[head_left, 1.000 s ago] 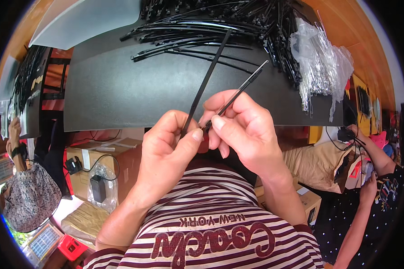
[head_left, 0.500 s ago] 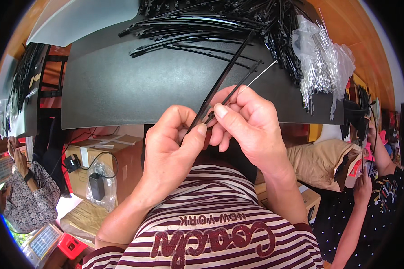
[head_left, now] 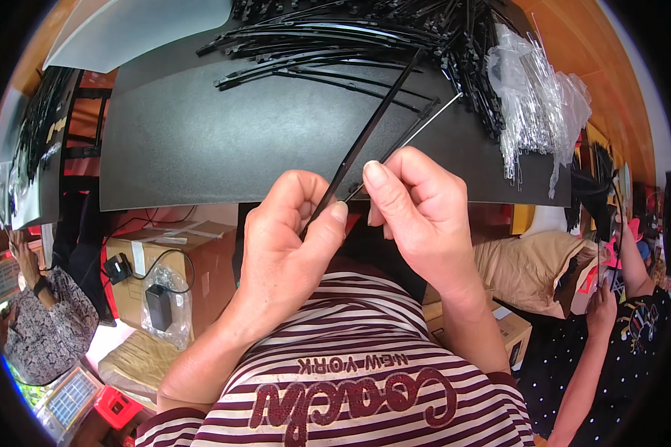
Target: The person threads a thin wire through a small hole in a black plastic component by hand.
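Moved right hand [head_left: 425,217] slightly away from left hand [head_left: 282,232] since half a second ago. Holds long strip [head_left: 371,127] clamped in left, wire [head_left: 436,117] and short strip [head_left: 416,126] pinched in right, slanting over table [head_left: 201,164].

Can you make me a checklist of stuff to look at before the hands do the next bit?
1. Left hand pinching the long black strip: ok.
2. Right hand holding the thin silver rod: ok.
3. Rod joined to the strip at its near end: cannot tell, the fingers cover that spot.
4. Both hands clear of the pile of black strips: ok.
5. Clear bag of silver wires on the table: ok.
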Demonstrator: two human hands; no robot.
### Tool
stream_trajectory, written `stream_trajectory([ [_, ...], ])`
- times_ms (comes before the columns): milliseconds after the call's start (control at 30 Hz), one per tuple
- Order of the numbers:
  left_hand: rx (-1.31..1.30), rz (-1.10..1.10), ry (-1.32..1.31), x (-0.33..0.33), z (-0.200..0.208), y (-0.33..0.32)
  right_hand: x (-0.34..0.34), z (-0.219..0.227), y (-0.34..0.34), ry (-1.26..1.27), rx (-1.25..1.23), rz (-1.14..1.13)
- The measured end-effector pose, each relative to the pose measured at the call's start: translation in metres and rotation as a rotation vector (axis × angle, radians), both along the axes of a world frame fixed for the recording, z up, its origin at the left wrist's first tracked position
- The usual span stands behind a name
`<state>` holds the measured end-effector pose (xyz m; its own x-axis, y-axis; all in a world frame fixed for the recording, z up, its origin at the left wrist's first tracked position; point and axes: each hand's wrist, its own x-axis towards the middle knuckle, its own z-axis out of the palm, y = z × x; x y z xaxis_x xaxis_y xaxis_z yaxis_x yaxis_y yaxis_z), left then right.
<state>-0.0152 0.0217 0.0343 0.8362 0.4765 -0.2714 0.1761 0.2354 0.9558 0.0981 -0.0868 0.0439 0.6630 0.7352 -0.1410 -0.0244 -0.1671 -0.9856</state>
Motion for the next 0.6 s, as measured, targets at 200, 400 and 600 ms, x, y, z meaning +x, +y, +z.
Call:
stream_trajectory([
  [200, 0.064, 0.013, 0.011, 0.002, -0.002, -0.001, -0.001, -0.006, 0.0, -0.016, 0.014, -0.027],
  [400, -0.01, 0.029, 0.017, 0.001, -0.003, -0.001, -0.006, -0.014, 0.005, 0.106, 0.109, -0.067],
  [600, 0.017, 0.004, 0.039, 0.0, 0.0, 0.002, -0.012, -0.019, 0.006, 0.043, 0.19, -0.086],
])
